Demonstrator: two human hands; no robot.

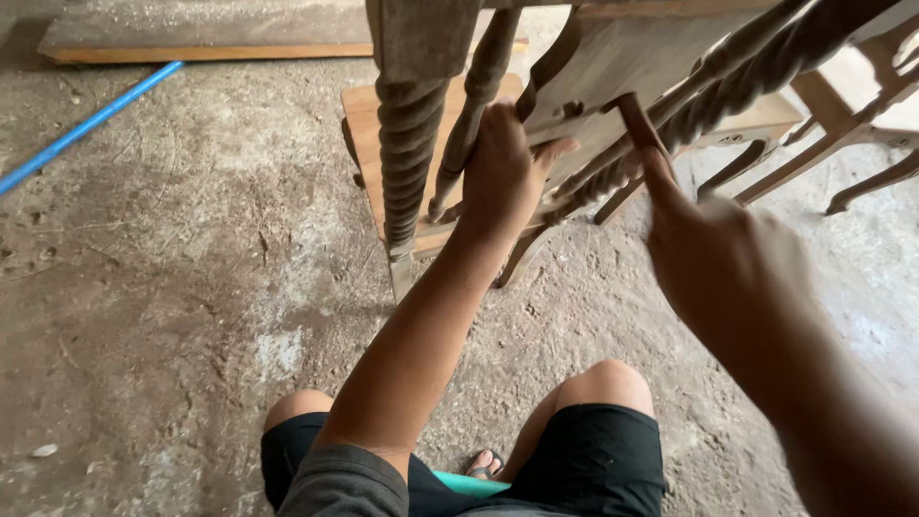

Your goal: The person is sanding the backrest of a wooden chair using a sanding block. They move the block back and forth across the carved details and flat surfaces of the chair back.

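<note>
Hands at work on unfinished wooden furniture (pixel 613 57) standing on the concrete floor (pixel 191 268).
We see our left hand (pixel 503 177) with its grip clamped on a carved edge beside a twisted spindle (pixel 407 163). Our right hand (pixel 713 254) pinches a slim brown tool (pixel 637 120) against the wood.

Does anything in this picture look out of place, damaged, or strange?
Nothing looks broken or spilled. The unfinished wooden furniture piece with twisted legs is tilted rather than upright, steadied by the left hand; the right hand is blurred beside it. A blue pipe lies loose on the dusty concrete floor.
</note>
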